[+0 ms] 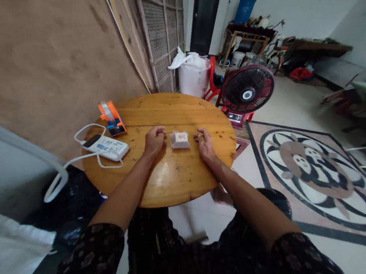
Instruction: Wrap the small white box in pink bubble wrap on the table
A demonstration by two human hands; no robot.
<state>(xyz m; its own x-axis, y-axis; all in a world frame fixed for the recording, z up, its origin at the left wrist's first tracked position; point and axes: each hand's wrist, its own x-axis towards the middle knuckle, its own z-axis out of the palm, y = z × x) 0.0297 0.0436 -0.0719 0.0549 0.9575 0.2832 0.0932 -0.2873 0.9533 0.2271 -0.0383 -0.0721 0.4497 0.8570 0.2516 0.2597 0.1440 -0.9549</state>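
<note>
Glossy wood table (162,184), clear plastic wrap (shiny) (180,143), matt wall (42,52)

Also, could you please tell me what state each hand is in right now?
Left hand: fingers curled beside the wrapped packet, nothing visibly held; fully closed or not, I cannot tell.
Right hand: loosely open, nothing visibly held.

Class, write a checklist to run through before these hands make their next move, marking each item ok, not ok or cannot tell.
1. Small packet on the table, between the hands: ok.
2. Left hand apart from the packet: ok.
3. Right hand apart from the packet: ok.
4. White device and its cable away from both hands: ok.
5. Orange dispenser within the left hand's grasp: not ok.
6. Packet's contents identified: cannot tell.
</note>
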